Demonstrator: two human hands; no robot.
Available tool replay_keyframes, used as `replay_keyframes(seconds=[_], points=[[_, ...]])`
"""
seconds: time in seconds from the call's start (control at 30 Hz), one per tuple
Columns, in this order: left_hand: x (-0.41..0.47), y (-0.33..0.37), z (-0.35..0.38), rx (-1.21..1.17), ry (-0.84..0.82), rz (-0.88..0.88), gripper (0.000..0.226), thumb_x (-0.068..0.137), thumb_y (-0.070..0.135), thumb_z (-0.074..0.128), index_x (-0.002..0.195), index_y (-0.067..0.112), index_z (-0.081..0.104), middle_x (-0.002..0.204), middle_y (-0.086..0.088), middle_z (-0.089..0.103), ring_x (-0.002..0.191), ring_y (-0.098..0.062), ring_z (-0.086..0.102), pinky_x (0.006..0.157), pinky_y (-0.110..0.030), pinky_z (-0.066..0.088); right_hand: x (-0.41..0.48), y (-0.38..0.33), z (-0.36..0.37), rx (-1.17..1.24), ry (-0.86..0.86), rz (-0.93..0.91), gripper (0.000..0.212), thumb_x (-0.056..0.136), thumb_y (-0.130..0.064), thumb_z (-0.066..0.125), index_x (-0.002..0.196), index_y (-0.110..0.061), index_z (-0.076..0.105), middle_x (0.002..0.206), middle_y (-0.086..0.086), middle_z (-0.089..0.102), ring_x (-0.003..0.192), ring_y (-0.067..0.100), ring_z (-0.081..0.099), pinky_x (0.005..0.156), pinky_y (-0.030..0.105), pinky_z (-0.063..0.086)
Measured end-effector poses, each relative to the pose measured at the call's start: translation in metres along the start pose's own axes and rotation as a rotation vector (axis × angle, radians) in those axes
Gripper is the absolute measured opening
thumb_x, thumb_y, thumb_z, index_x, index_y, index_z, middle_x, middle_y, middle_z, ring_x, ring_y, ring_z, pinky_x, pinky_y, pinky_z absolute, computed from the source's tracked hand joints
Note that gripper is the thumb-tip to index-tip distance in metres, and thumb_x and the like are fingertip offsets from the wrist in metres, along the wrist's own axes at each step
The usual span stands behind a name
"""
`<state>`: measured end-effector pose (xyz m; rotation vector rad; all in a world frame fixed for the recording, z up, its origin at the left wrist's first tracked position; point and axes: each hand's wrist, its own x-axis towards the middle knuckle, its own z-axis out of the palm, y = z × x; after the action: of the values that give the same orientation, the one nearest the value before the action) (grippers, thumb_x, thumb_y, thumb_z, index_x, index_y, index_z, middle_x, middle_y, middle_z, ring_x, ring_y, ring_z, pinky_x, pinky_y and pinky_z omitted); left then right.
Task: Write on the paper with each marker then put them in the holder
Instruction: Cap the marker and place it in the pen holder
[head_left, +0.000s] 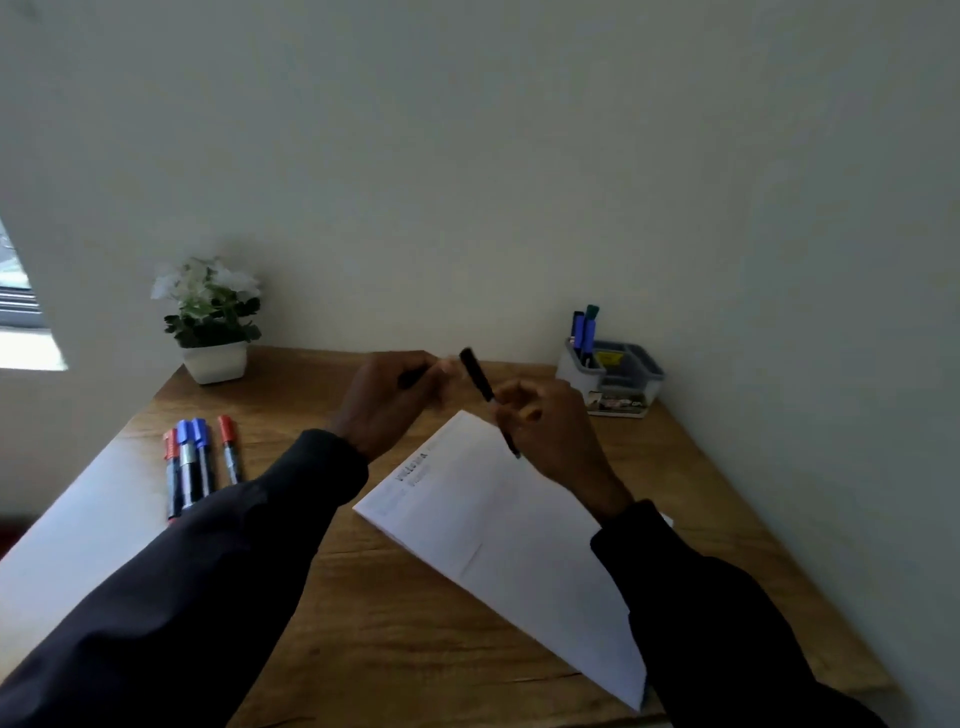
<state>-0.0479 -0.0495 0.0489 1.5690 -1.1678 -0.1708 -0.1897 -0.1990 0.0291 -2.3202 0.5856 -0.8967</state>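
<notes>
- Grip: right hand (550, 431) pinches black marker (477, 376); long axis slants far-left to near-right, lower end over paper (509, 545).
- Left hand (389, 400): curled round dark piece (411, 379), possibly the cap; blurred.
- Holder (618, 379): far right, nearer right hand.

You are at a small writing corner, the kind found in a home study or a modest office; which of the two cannot be told. The wooden worktop (363, 597) sits in the angle of two plain pale walls (467, 156). A potted plant (210, 312) with white flowers in a white pot stands far left against the wall, and a strip of bright window (21, 312) shows at the left edge. Stationery marks it as a desk: a sheet of paper (498, 530) before you, a row of markers (189, 462) lying to your left, and a compartmented holder (613, 374) in the far right corner with more standing in it.
</notes>
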Motion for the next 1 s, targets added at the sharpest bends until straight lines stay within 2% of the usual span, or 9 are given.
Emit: replay_keyframes(seconds=[0.1, 0.2, 0.27, 0.4, 0.57, 0.73, 0.9, 1.0], points=[[0.01, -0.001, 0.01, -0.165, 0.012, -0.09, 0.024, 0.096, 0.021, 0.056, 0.087, 0.007, 0.072, 0.077, -0.008, 0.07, 0.071, -0.012, 0.067, 0.066, -0.018, 0.055, 0.025, 0.022, -0.025, 0.093, 0.127, 0.06, 0.006, 0.087, -0.011, 0.076, 0.09, -0.015, 0.073, 0.079, -0.008, 0.069, 0.068, -0.007, 0.063, 0.064, 0.008, 0.047], [0.017, -0.008, 0.011, -0.236, 0.028, -0.133, 0.022, 0.097, 0.021, 0.056, 0.091, 0.007, 0.072, 0.077, -0.006, 0.07, 0.069, -0.005, 0.065, 0.064, -0.012, 0.051, 0.049, 0.047, -0.056, 0.119, 0.23, 0.138, 0.006, 0.09, -0.009, 0.074, 0.087, -0.006, 0.071, 0.077, 0.006, 0.071, 0.059, -0.002, 0.064, 0.06, 0.015, 0.052], [0.022, -0.014, 0.01, -0.26, 0.062, -0.155, 0.024, 0.097, 0.022, 0.056, 0.094, 0.004, 0.072, 0.079, -0.009, 0.071, 0.07, -0.006, 0.065, 0.064, -0.011, 0.051, 0.067, 0.063, -0.077, 0.044, 0.326, 0.148, 0.011, 0.088, -0.012, 0.076, 0.083, -0.003, 0.074, 0.073, 0.005, 0.073, 0.058, -0.001, 0.066, 0.057, 0.02, 0.056], [0.023, -0.023, 0.007, -0.252, 0.08, -0.174, 0.022, 0.095, 0.023, 0.057, 0.095, 0.007, 0.072, 0.079, -0.006, 0.073, 0.074, -0.011, 0.068, 0.067, -0.015, 0.053, 0.1, 0.085, -0.103, -0.015, 0.42, 0.183, 0.014, 0.085, -0.018, 0.08, 0.082, -0.005, 0.076, 0.074, 0.005, 0.075, 0.069, 0.016, 0.073, 0.068, 0.033, 0.063], [0.021, -0.027, 0.006, -0.201, 0.073, -0.181, 0.02, 0.095, 0.022, 0.058, 0.101, 0.008, 0.072, 0.084, -0.009, 0.073, 0.079, -0.016, 0.07, 0.074, -0.021, 0.056, 0.121, 0.103, -0.096, -0.1, 0.329, 0.218, 0.017, 0.081, -0.015, 0.084, 0.08, -0.001, 0.076, 0.079, 0.014, 0.075, 0.068, 0.016, 0.07, 0.063, 0.023, 0.055], [0.019, -0.026, 0.004, -0.161, 0.068, -0.171, 0.019, 0.095, 0.019, 0.058, 0.1, 0.006, 0.071, 0.083, -0.009, 0.073, 0.079, -0.016, 0.07, 0.07, -0.016, 0.055, 0.126, 0.111, -0.076, -0.181, 0.269, 0.273, 0.016, 0.077, -0.017, 0.087, 0.08, -0.004, 0.079, 0.083, 0.011, 0.077, 0.075, 0.021, 0.073, 0.069, 0.031, 0.06], [0.019, -0.028, 0.001, -0.155, 0.074, -0.178, 0.018, 0.094, 0.017, 0.059, 0.102, 0.006, 0.07, 0.084, -0.008, 0.074, 0.078, -0.012, 0.07, 0.068, -0.014, 0.055, 0.12, 0.115, -0.063, -0.255, 0.239, 0.342, 0.026, 0.075, -0.027, 0.089, 0.085, -0.005, 0.08, 0.083, 0.009, 0.077, 0.067, 0.015, 0.064, 0.058, 0.021, 0.044], [0.017, -0.03, -0.001, -0.154, 0.071, -0.173, 0.019, 0.094, 0.015, 0.059, 0.105, 0.005, 0.07, 0.084, -0.009, 0.074, 0.082, -0.018, 0.07, 0.071, -0.019, 0.057, 0.117, 0.113, -0.059, -0.26, 0.228, 0.344, 0.026, 0.075, -0.024, 0.088, 0.085, -0.001, 0.08, 0.085, 0.013, 0.077, 0.073, 0.021, 0.07, 0.058, 0.02, 0.042]])
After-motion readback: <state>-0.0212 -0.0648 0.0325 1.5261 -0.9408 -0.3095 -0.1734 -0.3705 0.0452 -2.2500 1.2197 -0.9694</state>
